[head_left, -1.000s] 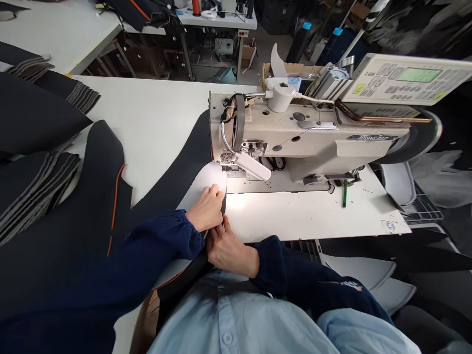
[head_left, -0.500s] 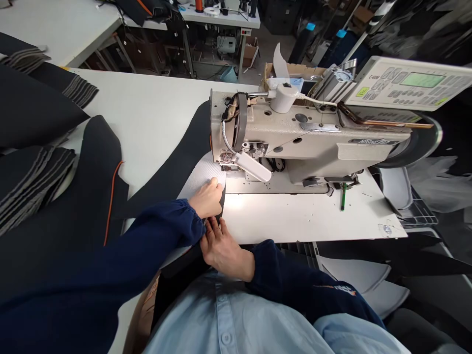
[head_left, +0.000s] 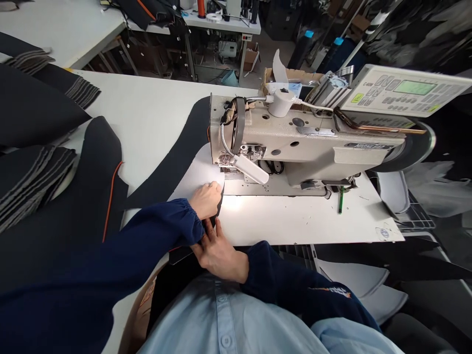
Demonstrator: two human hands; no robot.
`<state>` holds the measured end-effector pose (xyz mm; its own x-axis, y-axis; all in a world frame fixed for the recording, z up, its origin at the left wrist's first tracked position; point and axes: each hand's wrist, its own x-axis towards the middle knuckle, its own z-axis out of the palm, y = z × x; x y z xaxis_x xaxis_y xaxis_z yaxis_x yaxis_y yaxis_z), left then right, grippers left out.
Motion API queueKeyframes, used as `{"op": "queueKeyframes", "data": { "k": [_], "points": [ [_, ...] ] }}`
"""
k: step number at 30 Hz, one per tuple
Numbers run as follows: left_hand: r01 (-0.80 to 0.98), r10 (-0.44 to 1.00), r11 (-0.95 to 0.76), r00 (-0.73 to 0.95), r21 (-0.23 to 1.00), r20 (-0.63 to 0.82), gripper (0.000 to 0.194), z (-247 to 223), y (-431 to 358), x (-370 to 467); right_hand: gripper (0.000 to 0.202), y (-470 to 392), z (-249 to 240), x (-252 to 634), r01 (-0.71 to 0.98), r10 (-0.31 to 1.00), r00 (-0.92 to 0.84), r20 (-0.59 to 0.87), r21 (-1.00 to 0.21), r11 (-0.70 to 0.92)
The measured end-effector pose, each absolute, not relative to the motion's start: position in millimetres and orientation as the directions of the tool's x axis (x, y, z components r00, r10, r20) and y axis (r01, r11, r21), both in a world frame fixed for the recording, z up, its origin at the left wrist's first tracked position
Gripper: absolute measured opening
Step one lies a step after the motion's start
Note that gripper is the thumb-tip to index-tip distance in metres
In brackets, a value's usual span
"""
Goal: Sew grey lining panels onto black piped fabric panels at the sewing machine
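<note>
A white fabric piece lies on a long black fabric panel, and their right edge runs under the head of a sewing machine. My left hand is on the white piece just in front of the needle area, its fingers curled and pressed together at the fabric edge. Close below it, my right hand rests with fingers spread on the black fabric near the table's front edge. The needle and presser foot are hard to make out behind the small white lamp.
Black panels with an orange cord and stacked pieces cover the left side. A control panel tops the machine at right. A green pen lies beside the machine base. White curved pieces sit below the table at right.
The white piece and black panel have slid a little away from me along the machine. My right hand has shifted slightly left, while my left hand stays on the white piece.
</note>
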<state>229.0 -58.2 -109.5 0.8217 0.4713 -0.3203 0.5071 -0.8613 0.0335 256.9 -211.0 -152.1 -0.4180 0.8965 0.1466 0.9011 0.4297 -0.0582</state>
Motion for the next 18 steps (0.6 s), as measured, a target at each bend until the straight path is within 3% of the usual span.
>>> {"op": "queueKeyframes", "data": {
  "k": [10,18],
  "points": [
    [0.487,0.459,-0.873,0.827,0.004,-0.324,0.033,-110.7,-57.1,239.1,0.028,-182.2,-141.2,251.0,0.914,0.921,-0.386,0.052,-0.11,0.39],
    [0.485,0.451,-0.874,0.825,0.017,-0.34,0.034,-109.0,-56.3,237.1,0.024,-175.0,-153.8,269.7,0.906,0.903,-0.414,0.116,-0.05,0.421]
  ]
}}
